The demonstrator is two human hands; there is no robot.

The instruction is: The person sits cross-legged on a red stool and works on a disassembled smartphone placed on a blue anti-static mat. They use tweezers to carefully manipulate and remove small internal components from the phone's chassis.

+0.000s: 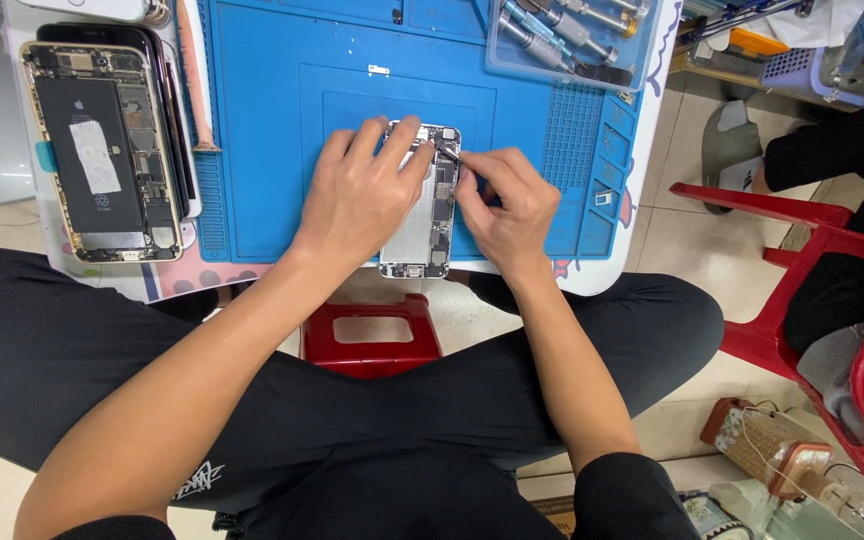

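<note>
An opened silver phone body (422,225) with bare circuit parts lies on a blue work mat (272,110). My left hand (357,195) lies flat over its left half and holds it down. My right hand (507,205) pinches thin metal tweezers (449,152), whose tip touches the upper right corner of the phone's inside. Most of the phone's left side is hidden under my left hand.
A second opened phone (102,150) with a black battery lies at the left on stacked dark screens. A clear tray of screwdrivers (567,35) stands at the back right. A red stool (372,335) is under the table, and a red chair (832,300) with another person at the right.
</note>
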